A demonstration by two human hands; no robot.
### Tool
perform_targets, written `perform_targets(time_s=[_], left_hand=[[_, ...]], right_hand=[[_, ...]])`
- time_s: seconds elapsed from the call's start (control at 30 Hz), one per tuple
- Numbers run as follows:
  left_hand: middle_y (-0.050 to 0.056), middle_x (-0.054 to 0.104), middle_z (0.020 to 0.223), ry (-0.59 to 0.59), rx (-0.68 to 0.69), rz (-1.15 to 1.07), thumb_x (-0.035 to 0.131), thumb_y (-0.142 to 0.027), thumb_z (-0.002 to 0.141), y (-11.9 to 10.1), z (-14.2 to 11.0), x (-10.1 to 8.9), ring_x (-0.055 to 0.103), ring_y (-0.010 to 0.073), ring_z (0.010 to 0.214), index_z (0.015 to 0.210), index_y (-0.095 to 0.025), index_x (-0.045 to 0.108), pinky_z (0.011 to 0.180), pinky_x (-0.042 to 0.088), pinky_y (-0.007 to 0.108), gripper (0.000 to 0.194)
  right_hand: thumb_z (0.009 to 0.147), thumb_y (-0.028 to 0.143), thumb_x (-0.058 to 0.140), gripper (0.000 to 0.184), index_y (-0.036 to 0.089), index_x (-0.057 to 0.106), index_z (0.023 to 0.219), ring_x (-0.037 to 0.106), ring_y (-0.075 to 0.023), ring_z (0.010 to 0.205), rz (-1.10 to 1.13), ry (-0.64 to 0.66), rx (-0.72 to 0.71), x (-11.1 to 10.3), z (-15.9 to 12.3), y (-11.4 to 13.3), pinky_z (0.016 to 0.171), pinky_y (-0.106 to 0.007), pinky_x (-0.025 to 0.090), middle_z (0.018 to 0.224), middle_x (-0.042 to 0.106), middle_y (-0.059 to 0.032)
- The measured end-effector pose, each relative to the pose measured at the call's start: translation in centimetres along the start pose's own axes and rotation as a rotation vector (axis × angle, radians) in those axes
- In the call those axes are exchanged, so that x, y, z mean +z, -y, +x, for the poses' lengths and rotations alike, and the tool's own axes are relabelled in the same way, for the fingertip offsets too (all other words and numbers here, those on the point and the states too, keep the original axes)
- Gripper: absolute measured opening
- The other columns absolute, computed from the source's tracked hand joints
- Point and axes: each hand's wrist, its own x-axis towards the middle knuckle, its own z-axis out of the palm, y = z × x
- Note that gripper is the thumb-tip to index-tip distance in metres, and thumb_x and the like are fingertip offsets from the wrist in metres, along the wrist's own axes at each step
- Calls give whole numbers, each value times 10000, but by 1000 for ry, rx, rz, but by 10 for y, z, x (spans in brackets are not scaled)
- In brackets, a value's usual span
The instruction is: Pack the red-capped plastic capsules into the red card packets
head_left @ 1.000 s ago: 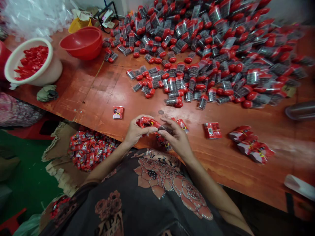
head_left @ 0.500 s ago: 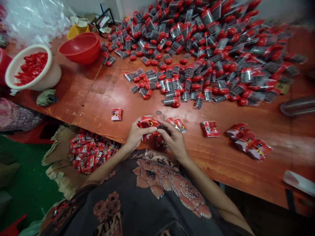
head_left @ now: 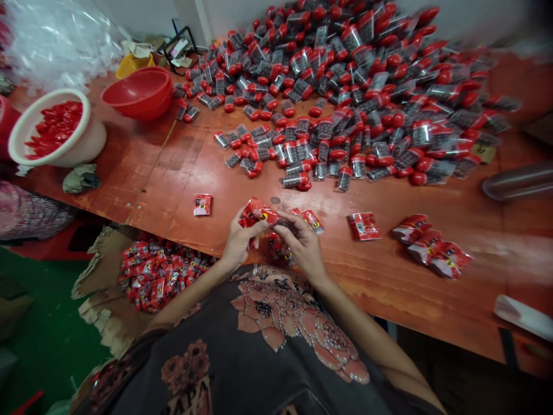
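Close to my body at the table's edge, my left hand (head_left: 237, 242) is closed around a red printed packet (head_left: 258, 210), its thumb across the near side. My right hand (head_left: 306, 249) pinches the right end of that packet, where a small dark part shows between thumb and fingers. More red packets (head_left: 280, 251) show below and between the hands, partly covered by them. Just behind the right fingers lie further red packets (head_left: 311, 220). One single packet (head_left: 202, 204) lies left of my hands, and another flat red packet (head_left: 365, 226) to the right.
A large heap of clear tubes with red caps (head_left: 302, 86) covers the back. Several red packets (head_left: 432, 248) lie in a row at right. At left stand a white tub (head_left: 88, 135) of red pieces and a red bowl (head_left: 138, 95). Below, a cardboard box (head_left: 93, 282) holds many packets.
The view has shifted slightly. The packet in my left hand has tilted up a little, showing more of its printed face; both hands keep their hold.
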Motion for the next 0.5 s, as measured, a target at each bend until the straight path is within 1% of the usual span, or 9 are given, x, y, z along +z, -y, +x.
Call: perform_targets(time_s=[0.07, 0.1, 0.17, 0.27, 0.33, 0.43, 0.5], left_hand=[[-29, 621, 696, -21, -21, 23, 847, -320, 602, 3, 1, 2, 376, 20, 386, 808, -171, 650, 318, 279, 197, 322], [-24, 625, 692, -36, -16, 36, 845, -316, 602, 2, 2, 1, 379, 21, 394, 775, -163, 646, 324, 281, 198, 304], [-21, 629, 689, -55, 2, 56, 846, -309, 592, 0, 4, -1, 390, 27, 407, 755, -163, 647, 333, 287, 199, 296], [-28, 623, 670, -37, -27, 83, 848, -297, 579, -3, 5, -3, 387, 26, 400, 767, -166, 662, 329, 283, 193, 295], [-26, 627, 669, 2, -77, 116, 849, -291, 577, -4, 3, -3, 391, 25, 394, 826, -163, 684, 324, 277, 188, 325], [-18, 639, 685, 55, -128, 151, 863, -276, 553, -1, 0, 1, 407, 30, 396, 951, -163, 696, 322, 283, 186, 446], [-17, 634, 683, 63, -130, 142, 867, -278, 551, 2, -2, 3, 406, 30, 393, 942, -162, 694, 322, 289, 185, 443]], right_hand=[[862, 318, 619, 375, 360, 623, 1235, 620, -231, 1009, -66, 60, -43, -2, 1, 0, 836, -415, 551, 1116, 659, -35], [860, 308, 619, 412, 376, 603, 1266, 603, -249, 1068, -92, 94, -49, -4, 1, 0, 886, -443, 536, 1158, 646, -39], [861, 299, 613, 485, 392, 545, 1332, 584, -263, 1124, -99, 134, -33, -6, 1, -2, 946, -474, 509, 1229, 620, -43], [861, 280, 599, 536, 376, 492, 1378, 600, -242, 1103, -8, 119, 13, -6, 0, -7, 968, -461, 498, 1252, 617, -44], [858, 262, 595, 517, 365, 515, 1358, 608, -228, 1073, 36, 107, 9, -4, -1, -9, 963, -446, 498, 1220, 626, -42], [867, 265, 591, 433, 376, 588, 1286, 598, -222, 1022, -40, 104, -48, -3, -2, -7, 941, -447, 494, 1093, 630, -35], [873, 280, 592, 418, 395, 597, 1275, 590, -221, 986, -118, 90, -72, -5, -3, -5, 914, -448, 499, 1025, 613, -32]])
